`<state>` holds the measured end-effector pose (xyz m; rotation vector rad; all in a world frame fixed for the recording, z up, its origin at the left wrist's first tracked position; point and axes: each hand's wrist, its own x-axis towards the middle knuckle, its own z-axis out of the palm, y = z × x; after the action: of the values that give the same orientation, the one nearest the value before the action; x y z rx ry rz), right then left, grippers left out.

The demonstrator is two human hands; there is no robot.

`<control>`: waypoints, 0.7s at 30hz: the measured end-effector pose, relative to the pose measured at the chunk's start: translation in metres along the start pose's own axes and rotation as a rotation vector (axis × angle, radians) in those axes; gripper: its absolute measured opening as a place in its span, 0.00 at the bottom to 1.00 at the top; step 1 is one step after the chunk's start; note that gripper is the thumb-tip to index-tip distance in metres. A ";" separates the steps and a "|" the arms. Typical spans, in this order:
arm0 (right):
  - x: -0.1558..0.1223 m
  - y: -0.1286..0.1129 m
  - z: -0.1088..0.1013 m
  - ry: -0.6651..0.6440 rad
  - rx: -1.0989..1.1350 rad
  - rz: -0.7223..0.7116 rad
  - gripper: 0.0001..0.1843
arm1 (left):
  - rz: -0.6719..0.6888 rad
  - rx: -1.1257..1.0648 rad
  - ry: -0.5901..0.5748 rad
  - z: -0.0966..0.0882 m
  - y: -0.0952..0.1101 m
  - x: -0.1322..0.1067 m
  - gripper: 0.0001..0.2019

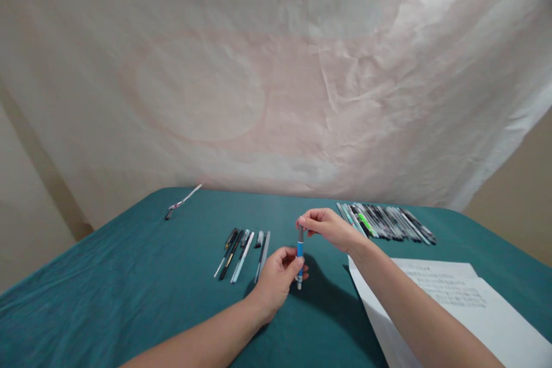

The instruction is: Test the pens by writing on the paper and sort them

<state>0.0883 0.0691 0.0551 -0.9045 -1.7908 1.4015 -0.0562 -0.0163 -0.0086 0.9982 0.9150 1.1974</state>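
Note:
A blue pen point(300, 249) with a grey top part and a whitish lower end is held upright above the green cloth. My left hand point(280, 276) is closed round its lower half, thumb in front. At the top, the fingertips of my right hand point(325, 226) pinch the grey end. Left of my left hand lie several pens point(242, 257) side by side, with a loose pen cap point(259, 239) among them. Whether the grey part is a separate cap, I cannot tell.
A dense row of pens and markers point(388, 223), one bright green, lies at the back right. White paper sheets point(448, 290) with handwriting lie under my right forearm. A thin pen-like item point(183, 202) is at the far left. A pale sheet point(276, 80) hangs behind the table.

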 end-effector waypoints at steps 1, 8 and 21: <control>0.001 0.001 0.001 0.041 -0.036 -0.003 0.19 | -0.001 0.000 0.002 0.000 0.000 0.000 0.17; -0.001 0.001 0.003 -0.117 0.098 0.020 0.21 | 0.006 -0.019 0.018 0.000 0.002 0.000 0.17; 0.000 -0.002 0.009 -0.003 -0.099 -0.022 0.21 | 0.012 -0.022 0.011 -0.001 0.000 0.000 0.15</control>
<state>0.0807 0.0642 0.0555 -0.9311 -1.8806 1.3102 -0.0573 -0.0161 -0.0086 0.9817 0.9032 1.2218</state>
